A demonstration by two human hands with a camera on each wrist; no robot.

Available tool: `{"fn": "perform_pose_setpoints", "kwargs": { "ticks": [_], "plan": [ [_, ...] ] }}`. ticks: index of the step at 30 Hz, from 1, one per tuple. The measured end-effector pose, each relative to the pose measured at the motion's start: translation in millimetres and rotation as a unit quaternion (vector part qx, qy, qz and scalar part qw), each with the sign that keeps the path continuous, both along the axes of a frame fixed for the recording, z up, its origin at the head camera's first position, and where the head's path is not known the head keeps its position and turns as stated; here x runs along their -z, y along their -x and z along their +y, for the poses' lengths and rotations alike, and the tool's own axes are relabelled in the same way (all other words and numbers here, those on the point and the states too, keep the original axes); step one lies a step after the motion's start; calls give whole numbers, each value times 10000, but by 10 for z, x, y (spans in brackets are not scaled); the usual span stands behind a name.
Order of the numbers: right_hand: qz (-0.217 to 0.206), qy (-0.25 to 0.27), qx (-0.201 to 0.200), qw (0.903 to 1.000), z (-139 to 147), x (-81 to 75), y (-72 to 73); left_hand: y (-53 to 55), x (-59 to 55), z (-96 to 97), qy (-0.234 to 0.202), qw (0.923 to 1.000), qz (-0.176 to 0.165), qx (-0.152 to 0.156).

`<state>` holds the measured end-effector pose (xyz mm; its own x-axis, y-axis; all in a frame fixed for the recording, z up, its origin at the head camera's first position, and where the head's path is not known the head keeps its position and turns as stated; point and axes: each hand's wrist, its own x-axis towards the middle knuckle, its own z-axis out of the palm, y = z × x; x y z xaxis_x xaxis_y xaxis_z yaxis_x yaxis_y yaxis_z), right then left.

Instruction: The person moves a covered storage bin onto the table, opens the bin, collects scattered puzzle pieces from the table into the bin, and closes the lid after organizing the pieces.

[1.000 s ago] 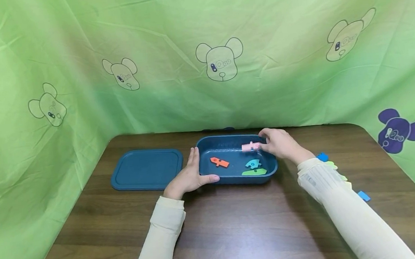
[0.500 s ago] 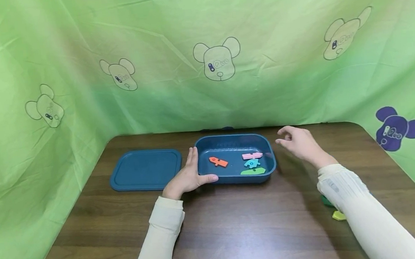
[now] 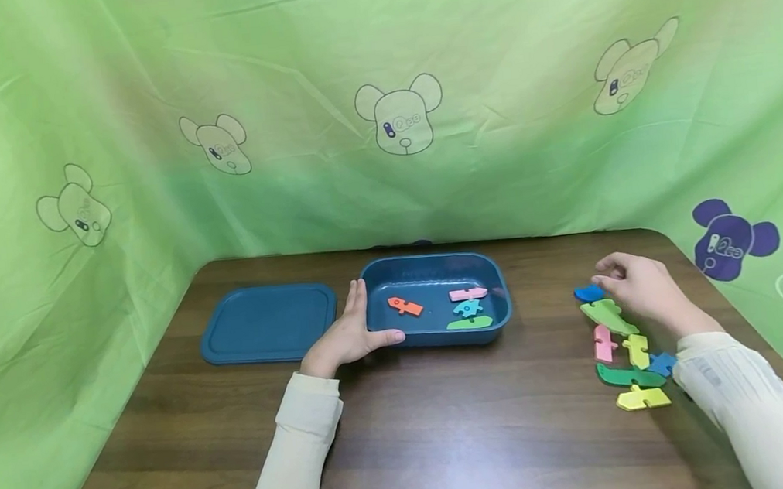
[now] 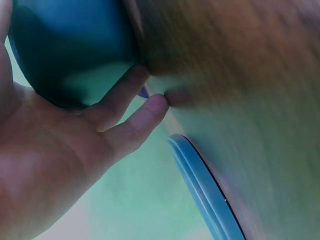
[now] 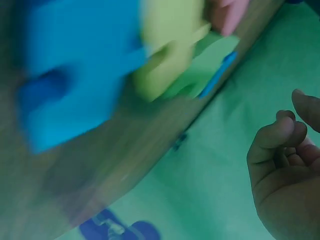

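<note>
My left hand (image 3: pixel 344 340) rests against the left end of a dark blue plastic box (image 3: pixel 506 304), its fingers straight along the side and the thumb over the front rim. Inside lie an orange puzzle piece (image 3: pixel 405 306), a pink one (image 3: pixel 468 294), a turquoise one (image 3: pixel 468 308) and a light green one (image 3: pixel 470 322). Over on the right, my right hand (image 3: pixel 640 289) hovers beside a blue puzzle piece (image 3: pixel 588 293) and a light green one (image 3: pixel 607 316). Its fingers are loosely bent and hold nothing, as the right wrist view shows of the hand (image 5: pixel 287 175).
The box's blue lid (image 3: pixel 269 323) lies flat left of the box. More pieces cluster on the right: pink (image 3: pixel 603 344), yellow (image 3: pixel 638 350), blue (image 3: pixel 662 364), dark green (image 3: pixel 630 376) and another yellow piece (image 3: pixel 643 398). A green cloth (image 3: pixel 303 190) hangs behind the wooden table (image 3: pixel 449 426).
My right hand has let go of the pink piece, which now lies in the box, and has moved right to the loose pieces. The left hand has stayed at the box.
</note>
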<state>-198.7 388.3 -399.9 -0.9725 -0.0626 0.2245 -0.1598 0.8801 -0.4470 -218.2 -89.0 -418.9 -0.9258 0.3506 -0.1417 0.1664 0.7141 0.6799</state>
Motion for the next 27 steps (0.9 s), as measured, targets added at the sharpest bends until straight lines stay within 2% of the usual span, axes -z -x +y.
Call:
{"fn": "perform_pose_setpoints", "kwargs": {
  "ticks": [6,13,16,22,24,27],
  "plan": [
    [-63,-226,-52,9997,284,91,-198,-2,15,-1,23,10000,49,40],
    [-251,-685,-376,9966,587,235,-490,3,25,7,-7,9999,95,99],
    [-404,-731,-512,9952,684,302,-622,9,26,7,-10,9999,111,106],
    [-960,-58,-704,9929,799,403,-861,16,25,-2,-6,9999,87,89],
    [-1012,182,-836,9912,818,431,-921,16,24,-5,3,9999,81,79],
    [-920,284,-1061,9897,840,464,-986,13,22,-9,3,10000,77,57]
  ]
}}
